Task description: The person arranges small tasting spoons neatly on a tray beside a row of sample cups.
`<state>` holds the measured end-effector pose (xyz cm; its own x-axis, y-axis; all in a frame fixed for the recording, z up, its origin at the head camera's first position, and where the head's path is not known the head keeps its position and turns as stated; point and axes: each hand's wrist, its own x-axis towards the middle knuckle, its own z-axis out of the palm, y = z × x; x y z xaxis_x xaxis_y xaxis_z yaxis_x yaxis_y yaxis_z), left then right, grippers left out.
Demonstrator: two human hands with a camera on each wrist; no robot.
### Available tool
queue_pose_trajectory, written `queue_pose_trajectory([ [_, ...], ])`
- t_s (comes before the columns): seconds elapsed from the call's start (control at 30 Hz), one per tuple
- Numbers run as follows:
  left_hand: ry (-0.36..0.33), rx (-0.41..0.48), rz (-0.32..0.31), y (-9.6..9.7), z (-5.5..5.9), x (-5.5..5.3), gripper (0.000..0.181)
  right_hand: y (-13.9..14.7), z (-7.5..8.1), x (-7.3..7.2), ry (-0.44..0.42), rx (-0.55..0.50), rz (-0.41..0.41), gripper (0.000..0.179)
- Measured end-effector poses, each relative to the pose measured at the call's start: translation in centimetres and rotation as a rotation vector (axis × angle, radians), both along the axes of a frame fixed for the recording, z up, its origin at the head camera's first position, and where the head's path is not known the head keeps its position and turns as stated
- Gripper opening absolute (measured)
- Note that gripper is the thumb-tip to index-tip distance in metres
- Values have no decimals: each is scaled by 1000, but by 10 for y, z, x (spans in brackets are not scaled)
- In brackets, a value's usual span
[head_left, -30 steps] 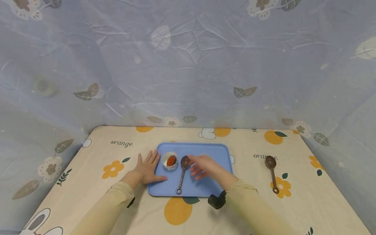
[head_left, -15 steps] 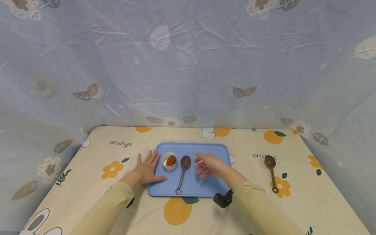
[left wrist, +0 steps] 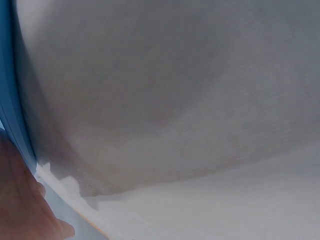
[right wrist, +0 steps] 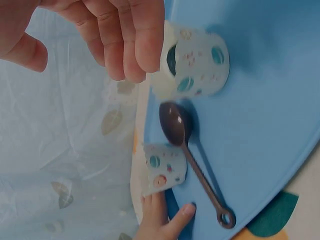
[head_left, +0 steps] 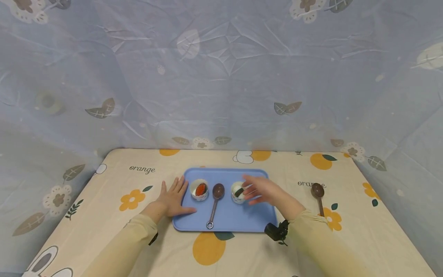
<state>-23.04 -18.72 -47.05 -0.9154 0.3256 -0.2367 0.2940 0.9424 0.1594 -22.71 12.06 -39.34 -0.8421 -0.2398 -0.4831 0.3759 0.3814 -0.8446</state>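
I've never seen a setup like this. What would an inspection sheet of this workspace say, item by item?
Surface: cream cloth printed with oranges and flowers.
Job's things: blue tray bearing the left cup with a red piece, the right cup with a white, dark-banded piece, and a spoon between them.
Clutter: second spoon on the cloth, right of the tray, partly hidden by a sleeve.
Hands: left hand spread at the tray's left edge; right hand by the right cup, holding nothing; contact unclear.
Cables: nothing seen.
Surroundings: creased, leaf-printed sheeting behind and at both sides.
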Motion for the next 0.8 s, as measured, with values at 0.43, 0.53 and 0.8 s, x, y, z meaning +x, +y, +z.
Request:
queue_pose_trajectory([
  [0.43,-20,11,0,-2,-4,-1,113,38,-3,-7,13,46,-21,60],
  [0.53,-18,11,1,-2,-6,-2,112,49,-4,-8,13,56,-24,61],
  [0.8,44,25,-13,-5,-17,-6,109,76,-3,-5,12,81,-11,65],
])
